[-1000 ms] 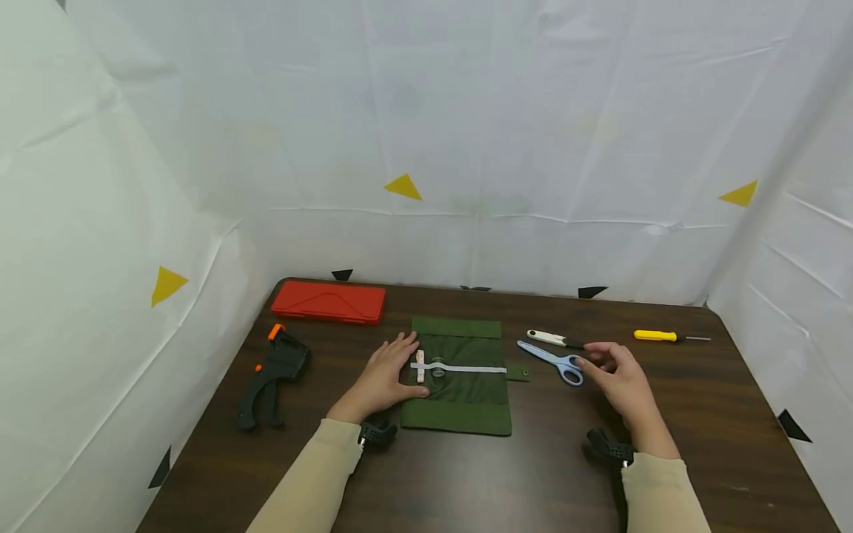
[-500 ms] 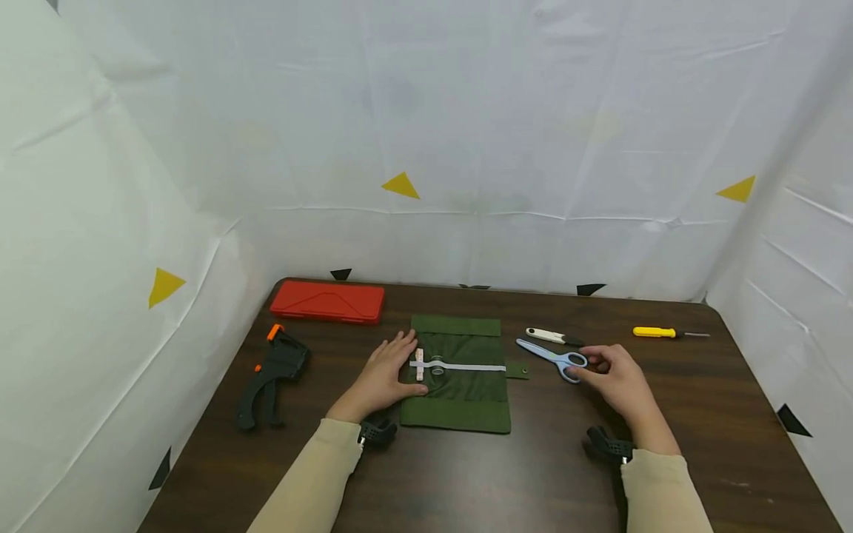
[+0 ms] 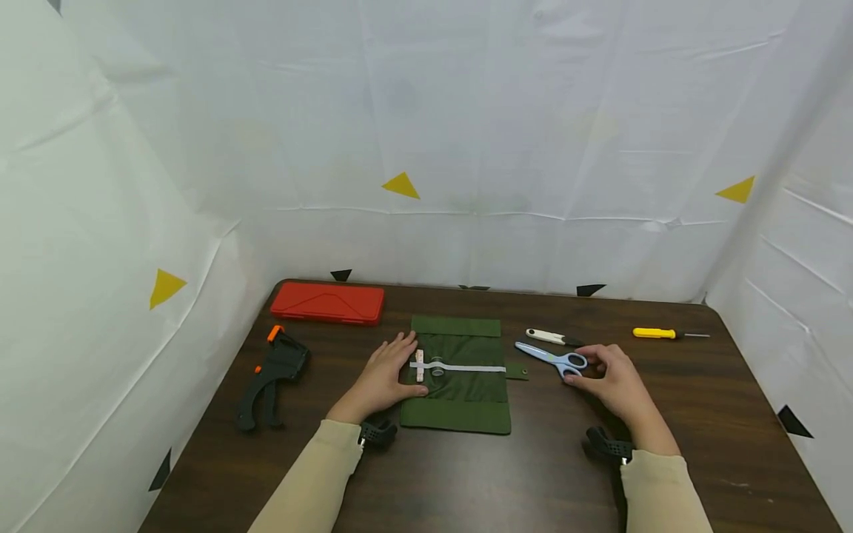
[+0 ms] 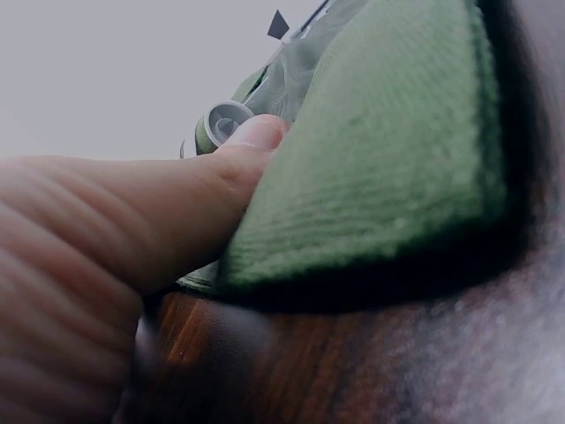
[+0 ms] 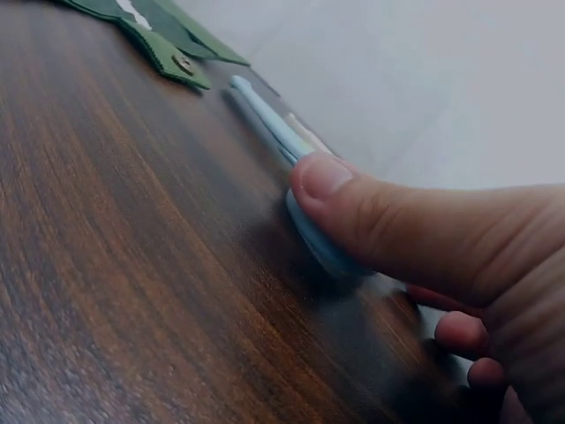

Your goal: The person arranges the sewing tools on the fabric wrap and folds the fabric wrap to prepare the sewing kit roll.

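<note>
Since half a second ago, the right hand (image 3: 620, 381) had slid its thumb to the near loop of the light-blue scissors (image 3: 549, 357) — right of the green fabric roll (image 3: 460, 416) — and pinched the handles; an even squeeze would likely have kept the blades together. Left hand (image 3: 378, 381), fingers spread, rested over the roll's left edge, forearm angled inward.

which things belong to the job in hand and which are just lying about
In use, seemingly:
green cloth, left hand on it
small strapped items
blue scissors, right hand pinching them

Probably idle:
red case
black clamp
white-handled tool
yellow screwdriver
</note>
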`<control>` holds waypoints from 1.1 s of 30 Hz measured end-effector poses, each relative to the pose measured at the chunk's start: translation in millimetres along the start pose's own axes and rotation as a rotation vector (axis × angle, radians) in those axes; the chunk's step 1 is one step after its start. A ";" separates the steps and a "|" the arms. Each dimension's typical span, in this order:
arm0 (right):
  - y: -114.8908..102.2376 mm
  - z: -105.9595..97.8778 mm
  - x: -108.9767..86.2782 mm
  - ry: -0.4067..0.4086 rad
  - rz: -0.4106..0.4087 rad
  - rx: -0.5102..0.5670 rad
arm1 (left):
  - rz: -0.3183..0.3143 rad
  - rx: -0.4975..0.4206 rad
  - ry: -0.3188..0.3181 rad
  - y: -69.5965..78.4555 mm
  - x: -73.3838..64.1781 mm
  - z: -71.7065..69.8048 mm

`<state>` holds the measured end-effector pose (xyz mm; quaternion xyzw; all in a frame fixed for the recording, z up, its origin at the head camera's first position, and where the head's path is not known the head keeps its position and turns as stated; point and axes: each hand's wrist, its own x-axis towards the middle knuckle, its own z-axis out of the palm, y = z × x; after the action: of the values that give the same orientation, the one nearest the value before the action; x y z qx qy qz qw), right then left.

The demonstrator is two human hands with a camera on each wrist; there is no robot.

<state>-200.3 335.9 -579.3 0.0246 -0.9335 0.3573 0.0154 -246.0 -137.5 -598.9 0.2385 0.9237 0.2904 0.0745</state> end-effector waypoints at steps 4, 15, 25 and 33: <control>-1.4 0.4 -0.6 -0.017 0.004 0.022 | 0.012 -0.017 0.004 0.6 -1.0 -0.1; -3.0 2.7 -1.5 0.016 -0.021 0.050 | 0.034 -0.043 0.010 0.2 -0.9 -0.3; -3.9 4.9 -2.6 0.020 0.015 0.059 | 0.025 -0.049 -0.003 -9.9 2.2 5.1; -6.0 2.4 -8.2 0.079 0.022 0.148 | 0.016 -0.039 -0.005 -6.5 1.2 2.9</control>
<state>-191.8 330.2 -577.5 0.0014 -0.9034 0.4262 0.0465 -248.8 -140.1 -605.0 0.2450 0.9157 0.3084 0.0791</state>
